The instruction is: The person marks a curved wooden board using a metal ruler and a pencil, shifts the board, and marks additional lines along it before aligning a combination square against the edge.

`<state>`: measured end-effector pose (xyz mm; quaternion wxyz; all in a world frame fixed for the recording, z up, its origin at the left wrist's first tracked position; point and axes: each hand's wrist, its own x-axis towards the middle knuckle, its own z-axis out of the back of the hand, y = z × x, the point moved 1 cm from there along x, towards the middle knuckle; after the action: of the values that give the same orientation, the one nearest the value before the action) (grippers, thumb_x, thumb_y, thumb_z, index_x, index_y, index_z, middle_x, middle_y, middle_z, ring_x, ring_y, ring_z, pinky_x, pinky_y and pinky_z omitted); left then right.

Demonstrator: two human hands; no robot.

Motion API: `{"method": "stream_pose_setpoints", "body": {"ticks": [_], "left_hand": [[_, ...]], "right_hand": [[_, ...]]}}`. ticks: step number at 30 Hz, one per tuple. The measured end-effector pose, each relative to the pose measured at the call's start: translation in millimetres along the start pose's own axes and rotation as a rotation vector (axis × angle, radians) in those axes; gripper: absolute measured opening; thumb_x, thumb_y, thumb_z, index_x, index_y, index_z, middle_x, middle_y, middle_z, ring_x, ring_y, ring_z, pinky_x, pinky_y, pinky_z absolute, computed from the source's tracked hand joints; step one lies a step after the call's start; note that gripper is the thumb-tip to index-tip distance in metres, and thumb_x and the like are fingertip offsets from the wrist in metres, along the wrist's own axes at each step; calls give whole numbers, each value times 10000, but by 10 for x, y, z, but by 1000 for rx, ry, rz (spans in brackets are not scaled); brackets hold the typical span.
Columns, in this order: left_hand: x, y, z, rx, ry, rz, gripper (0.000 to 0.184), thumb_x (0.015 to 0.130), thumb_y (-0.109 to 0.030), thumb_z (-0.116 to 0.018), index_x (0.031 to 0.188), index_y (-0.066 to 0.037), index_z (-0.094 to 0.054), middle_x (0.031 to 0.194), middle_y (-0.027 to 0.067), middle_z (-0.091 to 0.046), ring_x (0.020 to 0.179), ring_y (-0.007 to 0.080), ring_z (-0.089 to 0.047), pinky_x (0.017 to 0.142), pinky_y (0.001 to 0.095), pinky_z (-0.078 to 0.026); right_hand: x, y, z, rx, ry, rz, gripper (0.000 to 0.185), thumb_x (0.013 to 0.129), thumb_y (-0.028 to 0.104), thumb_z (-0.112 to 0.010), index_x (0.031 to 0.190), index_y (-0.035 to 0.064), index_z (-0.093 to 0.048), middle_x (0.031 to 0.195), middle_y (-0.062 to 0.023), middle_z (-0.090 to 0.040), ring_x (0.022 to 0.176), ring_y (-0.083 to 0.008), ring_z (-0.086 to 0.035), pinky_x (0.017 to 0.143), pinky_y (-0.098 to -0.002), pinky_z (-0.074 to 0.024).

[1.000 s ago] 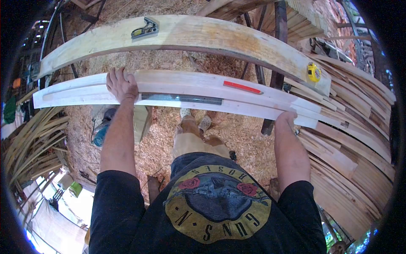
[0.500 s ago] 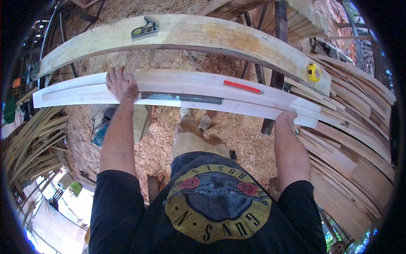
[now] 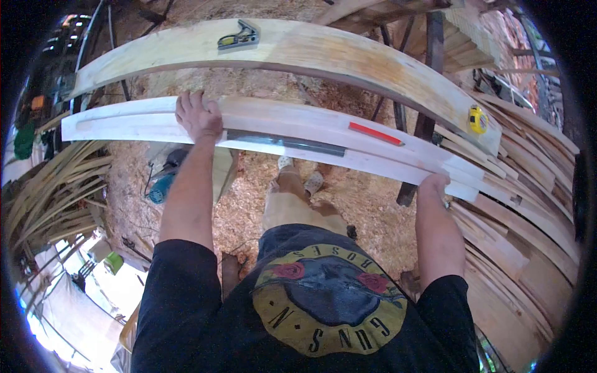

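Long pale wooden board [image 3: 280, 118], seen from the head camera, lies crosswise in front of the person, nearer than a second, yellowish wooden plank [image 3: 348, 53]. The left hand [image 3: 202, 119] lies over its top left of the middle, fingers spread; how hard it presses, I cannot tell. The right hand [image 3: 433, 183] is curled on the near edge close to the right end, fingertips hidden. A dark grey flat strip [image 3: 298, 146], apparently metal, lies along the near edge between the hands; a flat red pencil [image 3: 376, 133] rests farther back.

Even, level pressure from both hands should suit this hold best: tilting the board could send pencil and strip sliding. Left fingertips are best clear of the strip's end, just beside that wrist.
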<state>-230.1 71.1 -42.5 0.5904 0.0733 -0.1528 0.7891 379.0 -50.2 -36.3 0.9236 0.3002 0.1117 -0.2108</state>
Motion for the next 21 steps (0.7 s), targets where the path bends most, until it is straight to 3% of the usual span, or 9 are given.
{"method": "stream_pose_setpoints", "body": {"ticks": [2, 4, 6, 21], "left_hand": [[12, 10, -6, 18, 7, 3, 440, 861, -331, -577, 1262, -172, -665, 1496, 135, -490, 1436, 367, -353, 1198, 535, -246], [2, -7, 12, 37, -2, -1, 427, 873, -316, -585, 1268, -172, -659, 1493, 127, -495, 1432, 364, -363, 1185, 533, -270], [14, -42, 53, 27, -4, -10, 418, 872, -298, -592, 1263, -166, -657, 1493, 125, -496, 1423, 364, -377, 1177, 529, -283], [9, -58, 121, -51, 29, 23, 395, 876, -294, -574, 1231, -141, -653, 1475, 153, -480, 1425, 368, -354, 1183, 536, -257]], "right_hand": [[123, -50, -64, 15, -27, -3, 849, 927, 464, -340, 1405, -235, -400, 1485, -382, -443, 1441, -480, -397, 1252, -470, -236], [361, -149, -229, -49, -167, 31, 746, 931, 463, -384, 1228, -195, -572, 1271, -333, -615, 1243, -442, -584, 1108, -495, -425], [516, -188, -304, 0, -203, 69, 696, 929, 459, -439, 1142, -164, -664, 1157, -304, -705, 1116, -416, -688, 1008, -503, -531], [297, -83, -202, 36, -115, 144, 600, 925, 397, -493, 1197, -119, -636, 1174, -265, -691, 1076, -378, -675, 981, -476, -518]]}}
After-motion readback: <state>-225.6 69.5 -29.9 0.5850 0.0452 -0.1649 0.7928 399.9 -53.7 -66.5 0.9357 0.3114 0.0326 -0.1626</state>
